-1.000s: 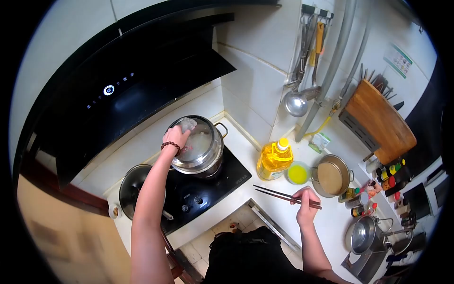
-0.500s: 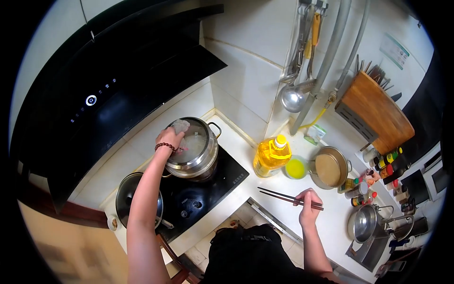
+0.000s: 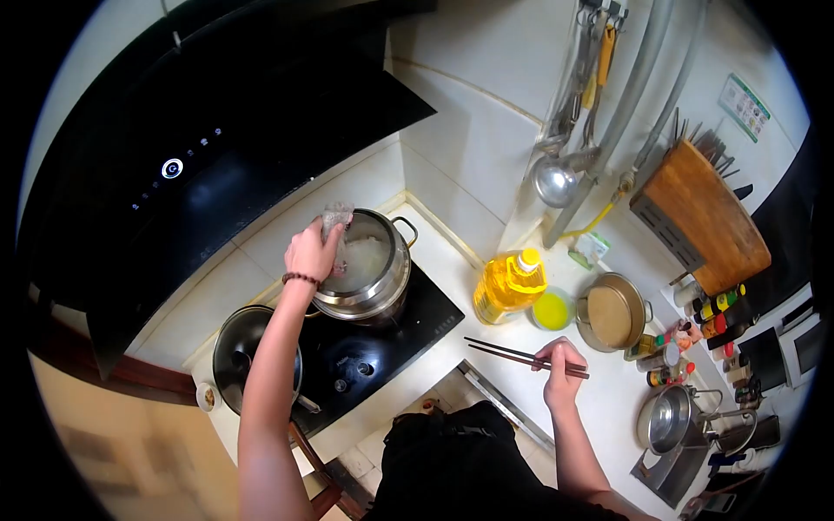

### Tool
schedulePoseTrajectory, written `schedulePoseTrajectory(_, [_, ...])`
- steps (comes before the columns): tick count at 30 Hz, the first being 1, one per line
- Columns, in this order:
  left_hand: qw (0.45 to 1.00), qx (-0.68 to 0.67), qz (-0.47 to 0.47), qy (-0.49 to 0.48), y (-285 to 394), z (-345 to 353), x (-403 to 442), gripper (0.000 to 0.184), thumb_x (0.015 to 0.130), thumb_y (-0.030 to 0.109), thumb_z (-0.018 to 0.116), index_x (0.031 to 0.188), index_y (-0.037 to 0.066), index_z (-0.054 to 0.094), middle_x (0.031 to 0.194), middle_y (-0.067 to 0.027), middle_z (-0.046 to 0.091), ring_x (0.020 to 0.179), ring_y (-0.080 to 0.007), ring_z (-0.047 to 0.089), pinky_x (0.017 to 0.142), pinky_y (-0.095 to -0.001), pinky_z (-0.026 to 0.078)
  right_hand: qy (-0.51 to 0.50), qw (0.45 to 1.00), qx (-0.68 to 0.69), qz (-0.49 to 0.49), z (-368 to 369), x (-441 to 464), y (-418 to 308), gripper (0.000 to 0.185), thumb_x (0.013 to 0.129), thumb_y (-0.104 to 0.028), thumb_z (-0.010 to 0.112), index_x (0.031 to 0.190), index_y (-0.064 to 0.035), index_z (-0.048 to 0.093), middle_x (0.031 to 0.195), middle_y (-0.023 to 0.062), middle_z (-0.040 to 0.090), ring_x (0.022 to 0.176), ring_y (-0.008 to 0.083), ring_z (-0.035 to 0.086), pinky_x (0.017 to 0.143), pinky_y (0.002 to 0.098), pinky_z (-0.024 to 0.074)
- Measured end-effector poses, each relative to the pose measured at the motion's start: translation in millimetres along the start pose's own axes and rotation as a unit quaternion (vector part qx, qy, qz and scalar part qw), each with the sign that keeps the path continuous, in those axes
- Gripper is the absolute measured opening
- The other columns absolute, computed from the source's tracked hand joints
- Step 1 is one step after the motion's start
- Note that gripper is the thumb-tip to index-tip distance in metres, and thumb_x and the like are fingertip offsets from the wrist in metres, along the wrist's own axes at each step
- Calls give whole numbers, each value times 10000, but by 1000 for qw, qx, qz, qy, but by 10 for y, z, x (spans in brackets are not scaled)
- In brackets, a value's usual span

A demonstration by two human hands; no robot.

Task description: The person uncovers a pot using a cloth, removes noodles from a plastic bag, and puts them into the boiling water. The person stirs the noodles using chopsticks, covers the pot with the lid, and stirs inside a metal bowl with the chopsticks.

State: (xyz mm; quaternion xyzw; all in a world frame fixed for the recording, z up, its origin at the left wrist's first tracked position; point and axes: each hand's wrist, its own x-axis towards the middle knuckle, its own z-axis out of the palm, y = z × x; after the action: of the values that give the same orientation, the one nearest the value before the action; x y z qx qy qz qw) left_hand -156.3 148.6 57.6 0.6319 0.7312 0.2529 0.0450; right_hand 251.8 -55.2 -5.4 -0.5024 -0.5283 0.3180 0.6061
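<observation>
My left hand (image 3: 311, 252), with a beaded bracelet at the wrist, is closed on a crumpled translucent grey cloth or plastic piece (image 3: 337, 217) at the left rim of the steel pot (image 3: 365, 300). Pale, steamy contents show in the pot, with a bit of pink near my fingers. The pot stands on the black stove (image 3: 373, 365). My right hand (image 3: 561, 372) grips dark chopsticks (image 3: 508, 352) over the white counter, their tips pointing left. Beyond them are an oil bottle (image 3: 508, 286) and a bowl of yellow-green liquid (image 3: 551, 309).
A black-lidded pan (image 3: 239, 347) stands left on the stove, beside a small dish (image 3: 208, 397). To the right are an open pot (image 3: 612, 317), seasoning bottles (image 3: 665, 357) and a steel pan (image 3: 665, 421). Ladles (image 3: 554, 181) hang on the wall; a range hood (image 3: 243, 165) overhangs the stove.
My left hand has shifted slightly left and turned at the pot's rim, and the crumpled piece now stands more upright. My right hand still holds the chopsticks. The camera view has moved a little.
</observation>
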Motion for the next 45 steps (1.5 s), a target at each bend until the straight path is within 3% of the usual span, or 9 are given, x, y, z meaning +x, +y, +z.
schedulePoseTrajectory(4, [988, -132, 69, -50, 362, 37, -697, 395, 944, 422, 647, 1056, 46, 691, 784, -232, 686, 733, -421, 685, 636, -477, 540, 9, 1000, -20, 11, -163, -7, 79, 453, 1071, -247, 460, 742, 34, 593, 734, 101, 571, 576, 150, 572, 550, 279, 469])
schedulePoseTrajectory(6, [927, -317, -28, -198, 688, 170, -1156, 368, 949, 366, 660, 1089, 27, 688, 823, -213, 713, 766, -377, 718, 662, -440, 560, 14, 999, -40, 27, -322, -8, 181, 462, 1071, -246, 459, 725, 30, 590, 716, 96, 566, 566, 146, 563, 544, 276, 460])
schedulePoseTrajectory(15, [932, -144, 58, -328, 1197, 2531, -2559, 457, 941, 486, 610, 992, 32, 635, 863, -243, 701, 844, -462, 673, 735, -547, 529, 131, 980, -106, 106, -1292, -310, 444, 421, 1041, -177, 516, 683, 28, 604, 636, 74, 553, 529, 132, 532, 520, 284, 426])
schedulePoseTrajectory(27, [919, -30, 67, -386, 2412, 3645, -3102, 455, 957, 504, 552, 1060, 64, 607, 969, -210, 722, 918, -440, 683, 802, -561, 535, 249, 947, -131, 157, -2863, -892, 615, 435, 1042, -185, 511, 664, 23, 568, 643, 71, 538, 580, 136, 502, 565, 298, 406])
schedulePoseTrajectory(31, [915, -171, 6, -365, 2609, 3697, -3153, 321, 943, 347, 648, 1089, 65, 599, 898, -146, 731, 826, -347, 716, 755, -481, 555, 296, 944, -98, 111, -3450, -1084, 685, 433, 1042, -197, 513, 673, 24, 556, 651, 70, 511, 597, 157, 493, 582, 314, 391])
schedulePoseTrajectory(35, [912, -140, 81, -377, 2852, 4114, -3532, 279, 936, 311, 674, 1035, 56, 620, 865, -131, 725, 792, -278, 712, 713, -434, 558, 366, 913, -73, 167, -4062, -1434, 559, 387, 1033, -183, 541, 709, 28, 566, 632, 82, 505, 558, 167, 475, 553, 322, 381])
schedulePoseTrajectory(37, [879, -169, 197, -399, 3190, 4209, -3877, 269, 932, 310, 689, 1006, 55, 643, 884, -141, 726, 817, -266, 716, 711, -406, 565, 400, 840, -297, 213, -4526, -1775, 651, 335, 1016, -174, 580, 746, 24, 573, 605, 114, 508, 529, 181, 460, 538, 337, 385])
schedulePoseTrajectory(41, [724, -247, 104, -636, 4138, 4321, -4535, 304, 950, 310, 693, 1067, 29, 690, 959, -96, 726, 810, -187, 716, 647, -310, 581, 455, 709, -421, 336, -5512, -2429, 752, 276, 929, -221, 677, 827, 27, 616, 710, 227, 620, 654, 395, 612, 635, 435, 481])
schedulePoseTrajectory(45, [643, -243, 90, -721, 5078, 4523, -5098, 298, 1005, 293, 612, 1185, 57, 624, 1034, -71, 706, 873, -172, 708, 666, -301, 576, 444, 654, -451, 414, -6231, -3100, 1218, 274, 886, -265, 710, 980, -9, 692, 871, 217, 710, 875, 419, 687, 779, 467, 531])
